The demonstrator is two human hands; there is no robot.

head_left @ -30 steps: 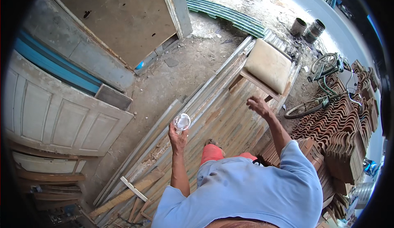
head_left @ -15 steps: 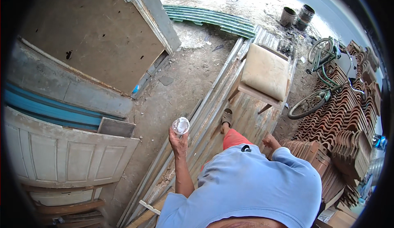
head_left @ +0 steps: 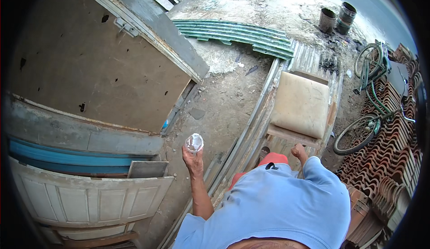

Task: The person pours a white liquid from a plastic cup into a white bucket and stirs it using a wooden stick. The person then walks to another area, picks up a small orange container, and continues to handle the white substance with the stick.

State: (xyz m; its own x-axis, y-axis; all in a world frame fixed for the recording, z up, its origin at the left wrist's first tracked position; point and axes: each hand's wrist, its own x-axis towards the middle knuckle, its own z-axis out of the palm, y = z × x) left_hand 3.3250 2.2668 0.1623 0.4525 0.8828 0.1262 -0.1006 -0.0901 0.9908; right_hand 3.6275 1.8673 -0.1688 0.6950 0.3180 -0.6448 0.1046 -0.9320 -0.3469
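Observation:
Held up in my left hand (head_left: 193,161) is a small clear cup (head_left: 194,143), its inside coated with white stuff. The fingers wrap round the cup's lower part. My right hand (head_left: 298,151) hangs in front of my body with its fingers curled closed. What lies inside that fist, if anything, is hidden. Just ahead of it stands a stool (head_left: 300,103) with a worn cream padded seat. The stool rests on long weathered corrugated sheets (head_left: 255,135), apart from both hands.
White panelled doors (head_left: 94,202) and a brown board (head_left: 94,56) lean at the left. Green corrugated sheets (head_left: 237,35) lie ahead. On the right, a bicycle (head_left: 358,135) rests against stacked clay roof tiles (head_left: 378,159). Two blackened tins (head_left: 327,20) stand at the far right.
My body has moved forward, so the stool is nearer to my right hand. The cup stays in my left hand, and the fist remains closed.

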